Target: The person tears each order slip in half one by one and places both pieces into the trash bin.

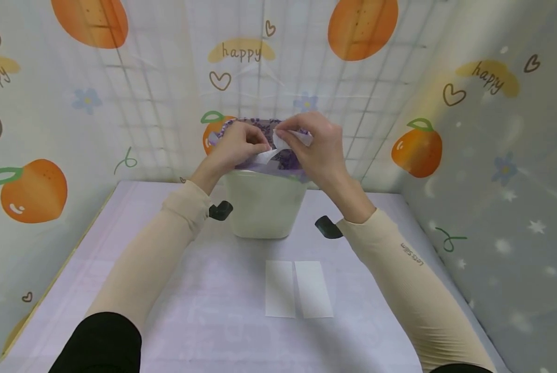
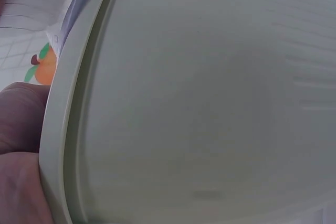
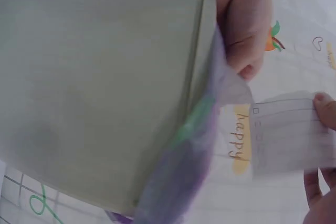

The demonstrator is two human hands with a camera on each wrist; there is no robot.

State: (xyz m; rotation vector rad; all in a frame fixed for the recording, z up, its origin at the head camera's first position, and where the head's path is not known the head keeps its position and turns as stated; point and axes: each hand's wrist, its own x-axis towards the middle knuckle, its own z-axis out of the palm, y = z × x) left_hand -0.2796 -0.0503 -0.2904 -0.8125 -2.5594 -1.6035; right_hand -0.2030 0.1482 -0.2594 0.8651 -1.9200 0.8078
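Note:
Both hands are above a pale green bin (image 1: 266, 207) lined with a purple patterned bag (image 1: 289, 160), which folds over the rim. My left hand (image 1: 241, 142) pinches white paper (image 1: 264, 156) at the bin's left side. Just to its right, my right hand (image 1: 317, 145) grips thin white paper between thumb and fingers. In the right wrist view this lined paper (image 3: 289, 135), with small printed boxes down one edge, spans towards the left hand. I cannot tell whether it is one sheet or two torn parts. The left wrist view is mostly filled by the bin wall (image 2: 199, 98).
Two blank white cards, a left card (image 1: 280, 288) and a right card (image 1: 313, 288), lie side by side on the pale table (image 1: 203, 311) in front of the bin. A printed curtain (image 1: 166, 93) with oranges hangs behind, over a wire grid.

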